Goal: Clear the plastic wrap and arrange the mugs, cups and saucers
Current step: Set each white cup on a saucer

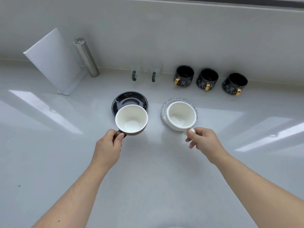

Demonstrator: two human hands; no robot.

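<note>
A pale grey glossy countertop [49, 145] fills the scene, meeting a low wall at the far side; at the far left a white board [54, 61] leans tilted on the counter, with a brushed steel cylinder [86, 57] just beside it on the right; along the far edge, right of centre, stand three black mugs with gold handles and white cat drawings, the left mug [183, 76], the middle mug [207, 79] and the right mug [234, 83], near one another but apart; left of them are two clear glass cups with dark green handles, one [136, 71] beside the other [157, 72]; nearer, a black saucer [126, 99] lies left of a clear textured glass saucer [164, 106]; the left hand [107, 148] pinches the handle of a brown cup [131, 120] (white inside), which overlaps the black saucer's near edge; whether it touches I cannot tell; the right hand [203, 142] pinches the handle of a white cup [181, 115] over the glass saucer.
</note>
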